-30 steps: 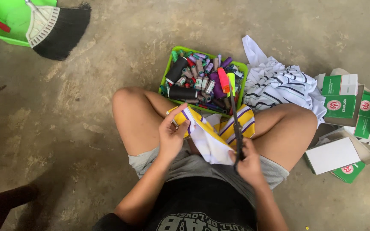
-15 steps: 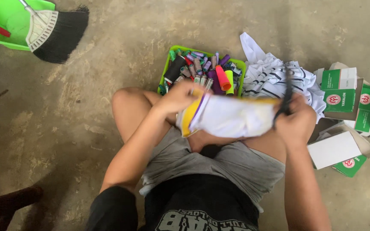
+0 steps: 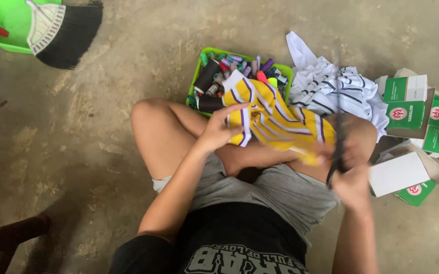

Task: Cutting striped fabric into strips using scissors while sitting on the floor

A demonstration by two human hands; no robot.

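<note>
Nearest to us are our black printed shirt and grey shorts, with our bare knees spread over the concrete floor. Our right hand is closed around dark scissors, which stand blurred and roughly upright at the right end of the cloth. Our left hand pinches the left edge of a yellow garment with purple and white stripes, fingers extended along it; the garment stretches across our lap between both hands. Just beyond it sits a green tray of thread spools, touching the garment's far edge. Right of the tray lies a white striped cloth, then green and white cardboard boxes. Far left, a black-bristled broom rests on a green dustpan.
</note>
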